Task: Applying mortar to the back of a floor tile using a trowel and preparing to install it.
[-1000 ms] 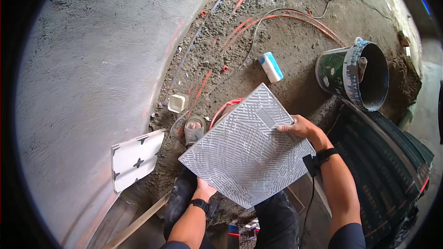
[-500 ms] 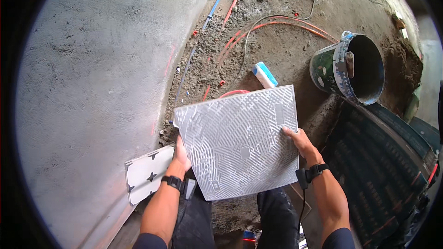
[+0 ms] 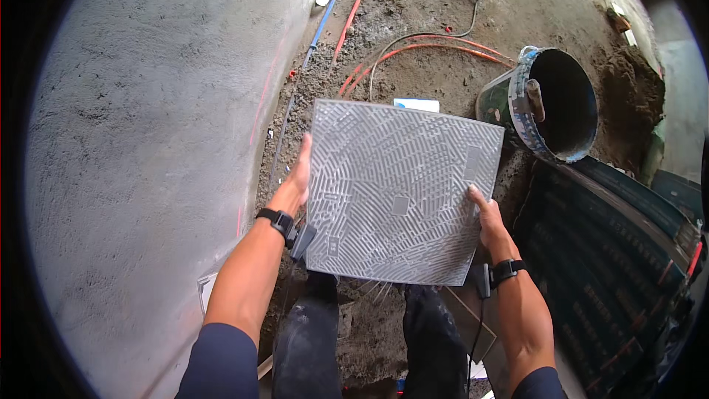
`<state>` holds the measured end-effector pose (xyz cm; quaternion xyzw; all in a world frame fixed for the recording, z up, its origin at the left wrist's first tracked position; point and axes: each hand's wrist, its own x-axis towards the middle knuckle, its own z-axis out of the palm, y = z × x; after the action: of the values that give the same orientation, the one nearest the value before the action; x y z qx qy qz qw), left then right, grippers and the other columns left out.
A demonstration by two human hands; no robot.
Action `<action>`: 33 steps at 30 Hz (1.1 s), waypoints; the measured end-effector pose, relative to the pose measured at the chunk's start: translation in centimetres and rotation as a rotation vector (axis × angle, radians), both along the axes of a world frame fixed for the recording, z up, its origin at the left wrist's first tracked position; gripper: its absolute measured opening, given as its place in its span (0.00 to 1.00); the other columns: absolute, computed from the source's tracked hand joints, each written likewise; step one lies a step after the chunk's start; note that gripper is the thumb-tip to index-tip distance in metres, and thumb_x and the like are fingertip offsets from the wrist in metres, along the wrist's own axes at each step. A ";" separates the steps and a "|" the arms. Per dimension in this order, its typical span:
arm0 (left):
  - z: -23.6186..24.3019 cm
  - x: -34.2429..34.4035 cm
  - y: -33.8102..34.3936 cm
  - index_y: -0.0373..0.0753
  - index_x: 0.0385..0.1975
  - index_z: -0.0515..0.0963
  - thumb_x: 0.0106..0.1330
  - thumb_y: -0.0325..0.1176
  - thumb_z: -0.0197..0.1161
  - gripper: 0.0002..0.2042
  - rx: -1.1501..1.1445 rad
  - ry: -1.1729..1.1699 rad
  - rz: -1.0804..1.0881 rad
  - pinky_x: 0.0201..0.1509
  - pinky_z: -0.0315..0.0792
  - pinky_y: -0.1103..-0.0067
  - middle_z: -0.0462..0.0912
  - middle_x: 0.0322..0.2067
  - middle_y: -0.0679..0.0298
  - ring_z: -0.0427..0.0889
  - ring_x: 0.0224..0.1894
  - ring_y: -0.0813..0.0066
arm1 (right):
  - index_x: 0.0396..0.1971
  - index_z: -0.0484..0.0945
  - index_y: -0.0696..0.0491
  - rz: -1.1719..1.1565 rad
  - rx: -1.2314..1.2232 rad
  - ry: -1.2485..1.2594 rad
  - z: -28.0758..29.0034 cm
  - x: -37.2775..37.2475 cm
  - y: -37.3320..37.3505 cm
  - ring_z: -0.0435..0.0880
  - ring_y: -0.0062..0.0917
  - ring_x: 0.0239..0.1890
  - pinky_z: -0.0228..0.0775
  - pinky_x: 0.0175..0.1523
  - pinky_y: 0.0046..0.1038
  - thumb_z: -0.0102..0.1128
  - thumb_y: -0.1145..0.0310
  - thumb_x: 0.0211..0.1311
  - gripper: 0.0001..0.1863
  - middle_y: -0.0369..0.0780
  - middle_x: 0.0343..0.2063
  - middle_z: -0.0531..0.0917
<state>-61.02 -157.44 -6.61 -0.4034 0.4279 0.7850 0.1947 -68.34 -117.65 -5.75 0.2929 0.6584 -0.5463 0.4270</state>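
Note:
Between my hands is a square grey tile (image 3: 402, 192), its ridged back facing up at me. My left hand (image 3: 301, 170) grips the tile's left edge, with its fingers mostly hidden behind it. On the opposite edge, my right hand (image 3: 484, 210) is closed with the thumb lying on the ridged face and the other fingers underneath. The tile is held in the air above the ground, in front of my legs. A blue and white packet (image 3: 417, 105) shows partly past its far edge.
To the right a worn bucket (image 3: 502, 103) lies tilted with a handled tool (image 3: 536, 100) in it. Dark green boards (image 3: 591, 258) lean nearby. A bare plaster wall (image 3: 155, 118) rises on the left. Blue pipe (image 3: 331, 11), red pipes (image 3: 357, 9) and a cable cross the rough ground.
The tile has turned clockwise and moved slightly up and right in view. My left hand has risen along with it. The patterned white tile at the left is now mostly hidden by my left arm.

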 end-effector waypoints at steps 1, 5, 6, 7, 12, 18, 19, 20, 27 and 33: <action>-0.2 -1.2 0.7 0.36 0.69 0.53 0.66 0.69 0.29 0.43 0.015 0.063 -0.058 0.69 0.58 0.68 0.59 0.67 0.52 0.61 0.68 0.62 | 0.53 0.74 0.61 -0.071 -0.006 0.014 -0.2 0.1 1.0 0.78 0.29 0.46 0.69 0.53 0.33 0.64 0.47 0.56 0.35 0.41 0.45 0.80; -5.1 -2.3 -1.6 0.33 0.67 0.56 0.65 0.68 0.43 0.43 -0.004 0.067 -0.111 0.67 0.61 0.71 0.63 0.64 0.50 0.66 0.65 0.63 | 0.55 0.72 0.60 -0.158 -0.044 0.030 -0.5 0.8 0.9 0.77 0.27 0.47 0.67 0.54 0.32 0.61 0.47 0.59 0.34 0.40 0.47 0.79; -5.9 -2.6 -1.5 0.32 0.66 0.59 0.65 0.66 0.47 0.43 -0.142 0.069 -0.141 0.65 0.63 0.71 0.66 0.63 0.48 0.69 0.63 0.64 | 0.55 0.72 0.60 -0.152 -0.028 0.068 -0.8 0.9 1.4 0.77 0.27 0.47 0.67 0.55 0.32 0.61 0.47 0.60 0.34 0.41 0.48 0.79; -6.0 -3.1 0.1 0.30 0.60 0.67 0.65 0.62 0.53 0.38 -0.268 0.089 -0.190 0.59 0.67 0.72 0.75 0.55 0.48 0.74 0.56 0.66 | 0.55 0.72 0.60 -0.157 -0.009 0.073 -1.0 0.9 2.7 0.77 0.27 0.47 0.67 0.55 0.32 0.61 0.47 0.60 0.34 0.41 0.48 0.79; -5.2 3.4 0.0 0.28 0.50 0.73 0.63 0.54 0.59 0.30 -0.751 0.008 -0.312 0.52 0.71 0.72 0.80 0.45 0.47 0.79 0.47 0.65 | 0.60 0.64 0.64 0.027 0.415 0.387 2.8 1.4 1.3 0.73 0.35 0.56 0.62 0.61 0.33 0.60 0.53 0.61 0.36 0.50 0.54 0.75; 8.2 9.3 -1.0 0.32 0.51 0.73 0.58 0.45 0.66 0.26 -0.844 -0.027 -0.650 0.56 0.71 0.68 0.79 0.48 0.49 0.79 0.52 0.57 | 0.58 0.66 0.62 0.067 0.457 0.523 9.9 -0.2 4.3 0.77 0.35 0.55 0.67 0.59 0.32 0.60 0.58 0.61 0.31 0.52 0.54 0.76; 12.5 7.7 -1.7 0.33 0.52 0.73 0.57 0.44 0.67 0.26 -0.949 0.065 -0.728 0.58 0.69 0.67 0.78 0.49 0.49 0.77 0.53 0.54 | 0.56 0.68 0.62 0.087 0.462 0.557 11.8 -2.0 5.0 0.77 0.33 0.53 0.67 0.58 0.31 0.60 0.58 0.61 0.29 0.51 0.51 0.77; 16.3 5.6 -2.7 0.34 0.52 0.73 0.56 0.42 0.68 0.26 -1.057 0.151 -0.804 0.60 0.68 0.67 0.78 0.50 0.49 0.76 0.54 0.51 | 0.54 0.70 0.62 0.110 0.460 0.585 13.5 -4.3 5.8 0.78 0.32 0.51 0.67 0.57 0.30 0.60 0.59 0.61 0.27 0.49 0.49 0.78; 45.9 -2.1 -17.2 0.45 0.63 0.68 0.61 0.32 0.61 0.27 -2.170 0.267 -0.993 0.74 0.48 0.63 0.61 0.67 0.59 0.53 0.72 0.61 | 0.48 0.75 0.61 0.071 0.227 0.530 12.5 -20.4 5.8 0.75 0.23 0.39 0.67 0.49 0.26 0.54 0.59 0.66 0.20 0.37 0.35 0.78; 59.5 -4.4 -23.5 0.50 0.67 0.62 0.67 0.43 0.54 0.27 -2.707 -0.261 -1.427 0.71 0.51 0.58 0.57 0.69 0.58 0.54 0.71 0.58 | 0.60 0.69 0.54 0.173 0.247 0.531 -0.5 -27.6 9.8 0.73 0.19 0.32 0.64 0.36 0.23 0.48 0.46 0.69 0.30 0.37 0.38 0.80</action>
<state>-65.38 -180.97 52.90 -0.0538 0.8774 -0.4739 0.0524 -95.94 -107.89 -6.23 0.1323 0.8310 -0.4810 0.2461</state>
